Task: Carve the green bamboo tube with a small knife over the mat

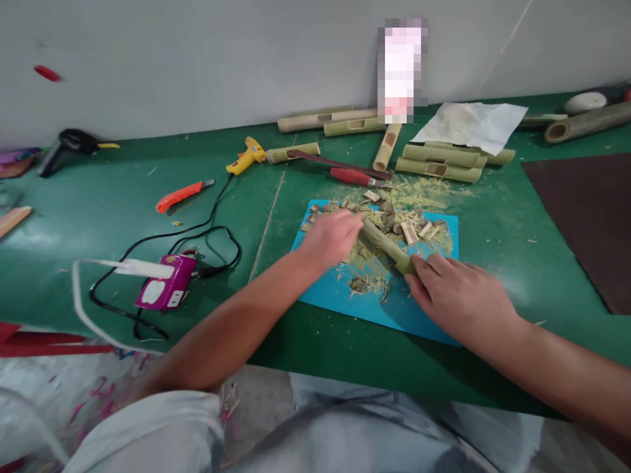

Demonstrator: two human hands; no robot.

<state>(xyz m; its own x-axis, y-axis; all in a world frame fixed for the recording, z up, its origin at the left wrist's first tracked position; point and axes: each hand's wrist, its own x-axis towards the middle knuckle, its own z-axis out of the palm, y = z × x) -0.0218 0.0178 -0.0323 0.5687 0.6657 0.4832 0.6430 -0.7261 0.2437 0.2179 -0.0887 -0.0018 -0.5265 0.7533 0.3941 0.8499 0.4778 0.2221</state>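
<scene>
A green bamboo tube slants over a blue mat, its far end up to the left. My right hand is closed around the near end. At the far end my left hand is closed too, slightly blurred, and its fingers hide that end. Bamboo chips and fine shavings lie on the mat around the tube. Just behind the mat rest a red-handled knife and a long dark flat strip.
Several notched bamboo tubes lie along the back, beside white paper. To the left are a yellow glue gun, an orange cutter and a purple power socket with looping cords. A dark brown board covers the right side.
</scene>
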